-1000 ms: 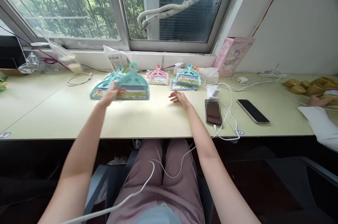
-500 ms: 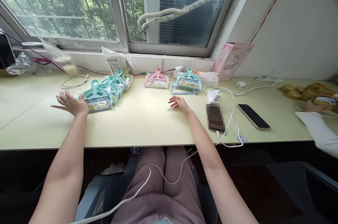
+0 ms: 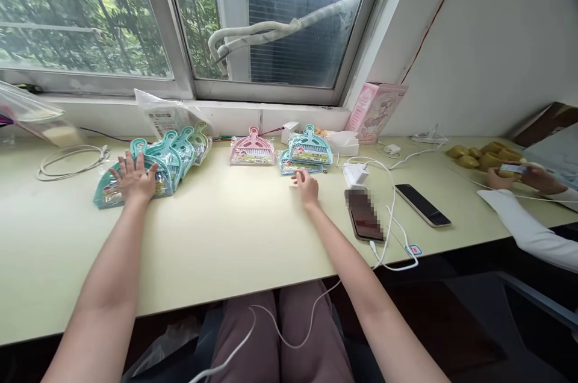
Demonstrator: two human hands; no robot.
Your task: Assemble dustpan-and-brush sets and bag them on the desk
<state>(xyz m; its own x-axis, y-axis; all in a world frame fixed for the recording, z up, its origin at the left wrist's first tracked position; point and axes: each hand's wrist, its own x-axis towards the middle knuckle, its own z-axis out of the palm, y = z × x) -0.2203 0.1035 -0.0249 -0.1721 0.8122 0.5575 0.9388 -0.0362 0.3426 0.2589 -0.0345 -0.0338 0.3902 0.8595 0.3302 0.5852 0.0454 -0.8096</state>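
Observation:
My left hand lies flat with spread fingers on the nearest teal mini dustpan pack, the front one of a row of teal packs overlapping toward the window. My right hand rests on the table with its fingers loosely bent, its fingertips at the edge of the teal pack lying over another near the middle. A pink dustpan pack lies between the two groups.
Two phones lie right of my right hand, with a white charger and cable. A pink box leans on the wall. Another person's hands work at yellow items far right. A coiled cable lies left.
My left hand set the lifted teal pack down at the front of the row and now presses flat on it. My right hand moved forward to the middle packs. The view shifted.

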